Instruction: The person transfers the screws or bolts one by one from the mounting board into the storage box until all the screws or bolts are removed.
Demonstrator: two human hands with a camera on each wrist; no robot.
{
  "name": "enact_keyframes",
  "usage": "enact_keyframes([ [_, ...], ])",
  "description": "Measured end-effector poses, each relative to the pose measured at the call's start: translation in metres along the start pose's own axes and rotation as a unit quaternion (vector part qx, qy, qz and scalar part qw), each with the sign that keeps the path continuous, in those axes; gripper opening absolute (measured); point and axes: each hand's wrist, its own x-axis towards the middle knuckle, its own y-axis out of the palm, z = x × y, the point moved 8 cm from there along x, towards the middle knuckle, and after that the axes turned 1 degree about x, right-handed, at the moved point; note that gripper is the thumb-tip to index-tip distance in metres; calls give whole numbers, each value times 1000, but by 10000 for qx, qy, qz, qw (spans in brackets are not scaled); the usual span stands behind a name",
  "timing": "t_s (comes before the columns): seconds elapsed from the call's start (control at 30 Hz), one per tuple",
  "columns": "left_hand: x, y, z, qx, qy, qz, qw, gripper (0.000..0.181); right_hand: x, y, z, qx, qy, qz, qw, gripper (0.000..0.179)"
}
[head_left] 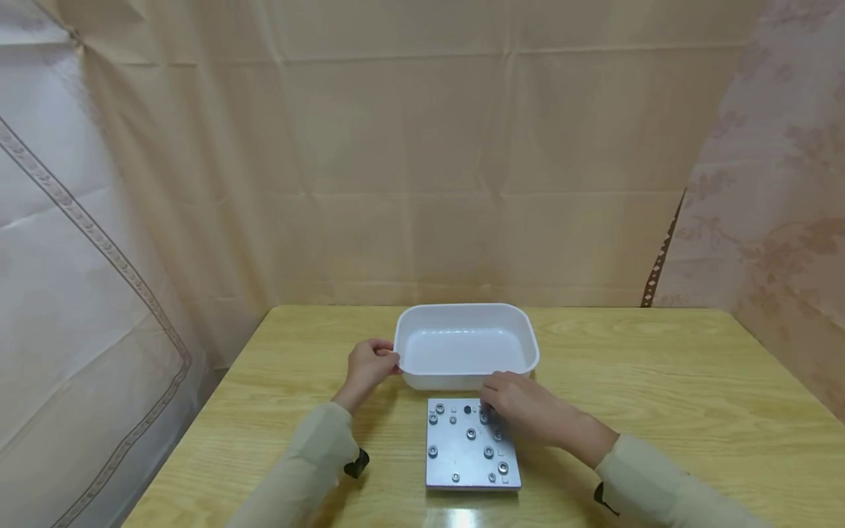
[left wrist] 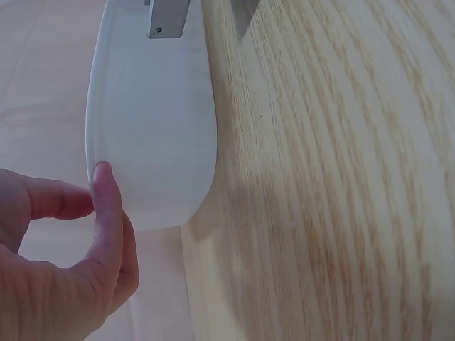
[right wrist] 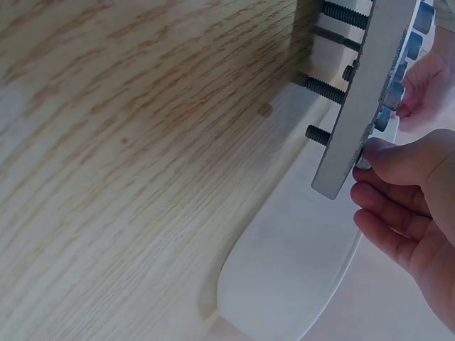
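Our pale sleeves (head_left: 300,466) flank the metal plate (head_left: 455,446) on the table (head_left: 660,389), our left hand (head_left: 368,364) pinching the white tray (head_left: 436,382) beyond it, our right hand (head_left: 524,405) pinching a bolt (right wrist: 363,163) at its far-right corner.

White tray (head_left: 465,352), rounded corners, open side up, sits just right of your left hand (head_left: 370,364), which pinches its rim. Silver rectangular plate (head_left: 454,463) lies level, left of and nearer you than your right hand (head_left: 521,402), socket-head bolts (head_left: 471,434) across its top, threaded shanks (right wrist: 325,89) protruding underneath; your right fingers pinch one bolt head (right wrist: 364,163).
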Motion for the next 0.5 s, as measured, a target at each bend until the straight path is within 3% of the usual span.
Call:
enact_keyframes([
  [0.5,1,1,0,-113,-39,9,9999,27,0,-4,-5,229,169,110,9995,13],
])
